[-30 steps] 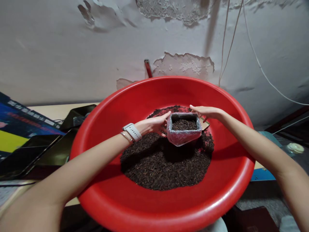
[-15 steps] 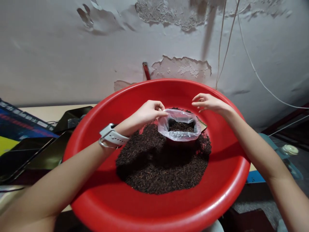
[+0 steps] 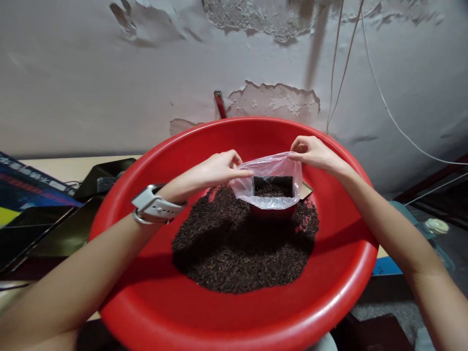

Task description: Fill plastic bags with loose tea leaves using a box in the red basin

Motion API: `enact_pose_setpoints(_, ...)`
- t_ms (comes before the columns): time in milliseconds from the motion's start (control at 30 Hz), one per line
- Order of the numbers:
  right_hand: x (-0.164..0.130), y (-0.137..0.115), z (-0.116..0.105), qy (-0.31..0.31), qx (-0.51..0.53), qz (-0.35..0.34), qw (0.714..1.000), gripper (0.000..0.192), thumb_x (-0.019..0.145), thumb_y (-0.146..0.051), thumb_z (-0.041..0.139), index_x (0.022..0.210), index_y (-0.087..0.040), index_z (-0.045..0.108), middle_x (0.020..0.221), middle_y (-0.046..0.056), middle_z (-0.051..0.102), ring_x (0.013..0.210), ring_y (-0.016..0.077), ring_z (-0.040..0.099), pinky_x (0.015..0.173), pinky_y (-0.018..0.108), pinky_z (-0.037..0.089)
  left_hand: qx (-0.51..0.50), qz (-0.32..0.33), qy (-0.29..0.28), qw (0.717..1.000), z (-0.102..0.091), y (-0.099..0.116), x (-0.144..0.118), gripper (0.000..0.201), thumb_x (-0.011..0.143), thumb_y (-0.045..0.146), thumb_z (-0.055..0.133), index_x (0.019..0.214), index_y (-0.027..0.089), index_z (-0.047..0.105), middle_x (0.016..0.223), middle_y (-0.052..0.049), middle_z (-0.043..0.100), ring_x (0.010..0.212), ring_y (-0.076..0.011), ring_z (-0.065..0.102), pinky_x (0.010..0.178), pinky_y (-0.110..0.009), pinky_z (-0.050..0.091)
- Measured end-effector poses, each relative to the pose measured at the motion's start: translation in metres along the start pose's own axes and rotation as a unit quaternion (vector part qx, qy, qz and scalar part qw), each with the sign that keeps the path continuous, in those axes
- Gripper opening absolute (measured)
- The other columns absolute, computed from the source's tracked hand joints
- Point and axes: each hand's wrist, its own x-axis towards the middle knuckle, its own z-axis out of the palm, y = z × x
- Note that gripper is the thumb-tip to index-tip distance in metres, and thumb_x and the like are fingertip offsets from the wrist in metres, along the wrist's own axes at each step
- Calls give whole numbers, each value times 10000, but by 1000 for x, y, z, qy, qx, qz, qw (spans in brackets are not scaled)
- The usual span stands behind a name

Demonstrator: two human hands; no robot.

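Plastic bag (image 3: 276, 165) held between left hand (image 3: 218, 169), right hand (image 3: 315, 153).

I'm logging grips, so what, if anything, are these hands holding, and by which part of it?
The bag: the left hand pinches its rim on the left side, the right hand its raised far edge near the right corner.

Over the head feed I counted two hands (image 3: 218, 169) (image 3: 317, 153), one red basin (image 3: 234, 314), one plastic bag (image 3: 277, 165), one small box (image 3: 283, 183), one watch (image 3: 156, 204) and one bracelet (image 3: 139, 218).
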Motion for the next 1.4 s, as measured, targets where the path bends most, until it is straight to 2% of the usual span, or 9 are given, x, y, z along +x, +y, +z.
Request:
enact_pose_setpoints(167,-20,-13,2,-177,46,100,978,359,589,-220,718,878,-166,512,791,38,604,643,144,566,534,256,458,-21,19,-234,972,-5,-7,1,315,646,487,618,682,176,641,614,-24,623,525,-145,547,452,-229,376)
enact_pose_setpoints(367,-26,-15,-14,15,147,127,981,191,724,-112,566,891,-157,486,550,-24,524,452,96,493,431,228,407,-118,66,6,991,-18,11,-16,350,724,405,537,475,161,502,454,16,458,455,-91,411,475,-230,323)
enact_pose_setpoints(533,-24,-9,-6,77,182,86,977,57,786,-159,525,839,-143,512,530,-36,486,446,75,443,439,213,364,-135,54,23,989,-19,16,-23,376,725,355,524,435,175,364,426,40,318,422,-72,281,448,-244,233)
enact_pose_setpoints(700,-20,-4,6,133,122,-6,984,106,832,-247,464,858,-155,510,684,7,552,604,108,513,582,264,422,28,37,145,988,-18,20,-25,337,754,371,506,480,177,475,451,14,417,481,-117,407,505,-263,292)
enact_pose_setpoints(800,-26,-16,6,163,-32,-117,979,150,814,-292,500,891,-168,535,849,64,582,800,174,540,736,349,424,147,153,253,944,-9,27,-31,241,782,396,515,716,178,592,708,-34,600,733,-184,536,668,-292,384)
enact_pose_setpoints(967,-47,-37,20,-7,-231,-333,914,342,750,-393,596,1003,-170,541,987,96,595,999,234,495,946,455,297,285,387,108,870,23,28,-33,304,754,390,602,936,148,583,972,-90,637,944,-229,552,852,-353,379)
enact_pose_setpoints(1167,-56,-32,16,19,-328,-267,906,196,875,-231,405,809,-146,569,660,49,588,671,155,531,729,315,397,331,329,158,870,14,25,-36,285,869,241,392,660,180,576,575,8,603,577,-123,543,742,-288,405)
enact_pose_setpoints(1300,-65,-46,-17,86,-250,-224,938,234,892,-277,383,832,-167,582,699,38,610,643,139,550,633,271,401,230,272,295,887,-15,35,-48,363,897,302,327,661,164,566,614,-15,598,597,-128,523,733,-292,408)
enact_pose_setpoints(1400,-72,-59,-27,32,-215,-231,948,215,835,-371,505,913,-188,587,847,47,638,760,162,581,702,286,424,173,281,249,910,-21,39,-49,327,895,362,358,790,157,590,826,-47,639,800,-158,559,785,-299,397)
